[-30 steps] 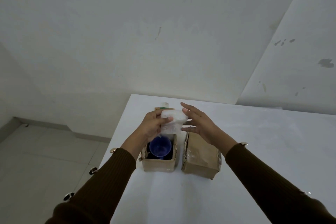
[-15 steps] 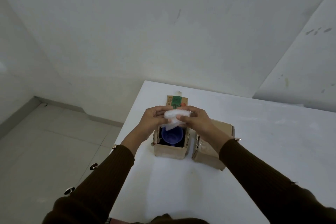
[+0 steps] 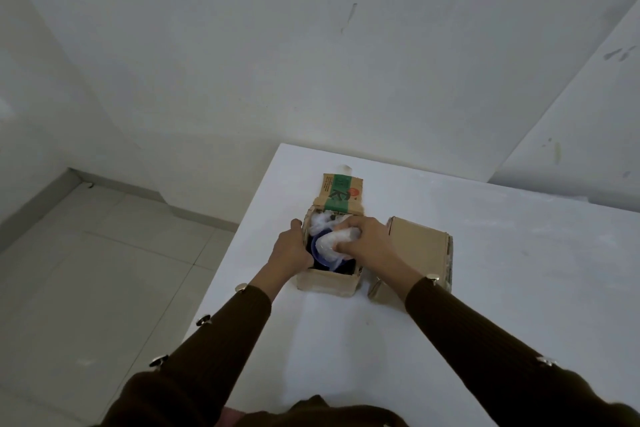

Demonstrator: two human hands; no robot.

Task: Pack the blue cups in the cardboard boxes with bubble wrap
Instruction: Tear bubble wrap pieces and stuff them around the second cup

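The right hand (image 3: 367, 243) clutches bubble wrap (image 3: 334, 244) over the blue cup (image 3: 320, 255) in the open box (image 3: 329, 282), whose left wall the left hand (image 3: 292, 251) grips.

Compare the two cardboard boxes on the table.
The open box has its green-banded flap raised; the closed box is shut. The open box shows a blue cup and bubble wrap; the closed box hides its contents. The left hand grips the open box, the right hand the wrap; neither grips the closed box. Both are brown cardboard on the table.
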